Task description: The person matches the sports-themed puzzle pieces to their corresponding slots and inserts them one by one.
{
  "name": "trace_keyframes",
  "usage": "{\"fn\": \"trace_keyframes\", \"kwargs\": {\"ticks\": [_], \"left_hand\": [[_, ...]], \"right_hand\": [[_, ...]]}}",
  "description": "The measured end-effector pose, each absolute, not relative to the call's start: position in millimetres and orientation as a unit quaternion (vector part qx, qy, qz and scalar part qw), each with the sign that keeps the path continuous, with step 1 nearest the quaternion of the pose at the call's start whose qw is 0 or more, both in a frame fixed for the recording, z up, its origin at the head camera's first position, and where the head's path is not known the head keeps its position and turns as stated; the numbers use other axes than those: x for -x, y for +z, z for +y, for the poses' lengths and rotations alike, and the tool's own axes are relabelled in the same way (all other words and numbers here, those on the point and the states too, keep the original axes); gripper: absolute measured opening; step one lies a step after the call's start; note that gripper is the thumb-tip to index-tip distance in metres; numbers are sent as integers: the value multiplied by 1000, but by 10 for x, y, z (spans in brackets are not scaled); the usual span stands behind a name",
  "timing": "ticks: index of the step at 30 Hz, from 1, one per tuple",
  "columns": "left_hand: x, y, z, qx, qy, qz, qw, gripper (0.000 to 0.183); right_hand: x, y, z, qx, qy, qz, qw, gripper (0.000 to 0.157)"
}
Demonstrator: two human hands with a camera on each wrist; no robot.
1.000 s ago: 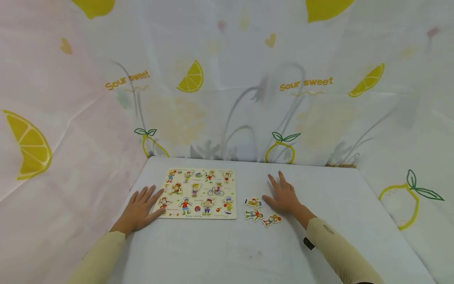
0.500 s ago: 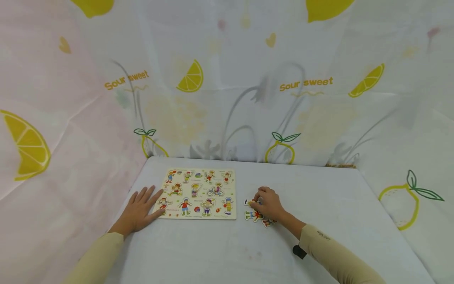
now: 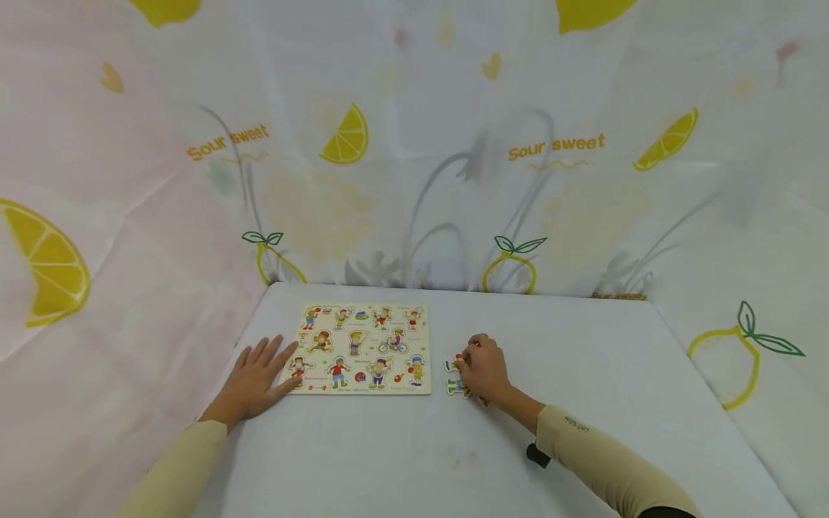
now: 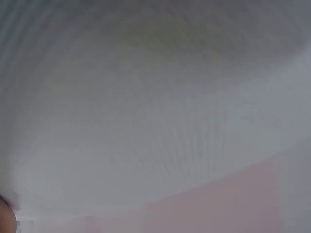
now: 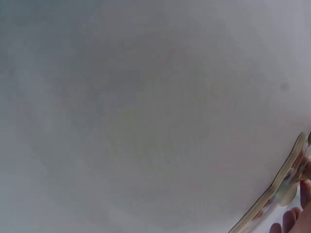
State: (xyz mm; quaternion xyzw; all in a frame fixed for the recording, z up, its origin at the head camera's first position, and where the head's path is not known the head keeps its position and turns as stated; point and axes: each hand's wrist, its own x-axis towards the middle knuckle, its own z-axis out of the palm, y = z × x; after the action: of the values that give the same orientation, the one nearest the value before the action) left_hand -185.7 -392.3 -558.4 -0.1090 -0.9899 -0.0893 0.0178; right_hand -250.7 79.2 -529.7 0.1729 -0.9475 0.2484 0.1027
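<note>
My left hand (image 3: 255,374) lies flat with spread fingers at the left edge of a cream wooden puzzle board (image 3: 340,346) showing sports figures. To the board's right, my right hand (image 3: 484,368) pinches a small figure-shaped puzzle piece between thumb and fingertips. A bit of red shows at those fingertips, while the hand hides most of the piece. Loose puzzle pieces (image 3: 453,386) lie beneath and beside the hand, partly covered by it. In the right wrist view, fingers (image 5: 302,216) meet thin wooden-edged pieces (image 5: 272,190) at the lower right corner.
Both hands work on a table (image 3: 388,453) covered in white cloth. Behind it hangs a lemon-printed curtain (image 3: 414,180), which also closes off the left and right sides. A dark wrist device (image 3: 537,455) hangs under the right sleeve.
My right hand has come down and left from beside the loose pieces, its spread fingers closing into a pinch over them. The left hand has stayed on the board.
</note>
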Motion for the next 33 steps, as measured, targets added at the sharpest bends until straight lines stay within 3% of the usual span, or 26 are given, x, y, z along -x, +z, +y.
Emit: {"fn": "trace_keyframes", "kwargs": {"ticks": [9,17,28,33], "left_hand": [[1835,-5586,-3890,103,-86,-991,13,77],[1862,-5581,-3939,108,-77,-991,20,77],[1851,-5563,-3938,107,-81,-991,28,77],[1849,-5530,-3916,112,-84,-990,26,77]], "right_hand": [[2581,-5329,766,-187,260,-941,106,10],[2658,-5363,670,-232,351,-907,34,8],[2612,-5328,346,-297,347,-889,-16,8],[2564,-5322,246,-318,324,-891,-14,6]]}}
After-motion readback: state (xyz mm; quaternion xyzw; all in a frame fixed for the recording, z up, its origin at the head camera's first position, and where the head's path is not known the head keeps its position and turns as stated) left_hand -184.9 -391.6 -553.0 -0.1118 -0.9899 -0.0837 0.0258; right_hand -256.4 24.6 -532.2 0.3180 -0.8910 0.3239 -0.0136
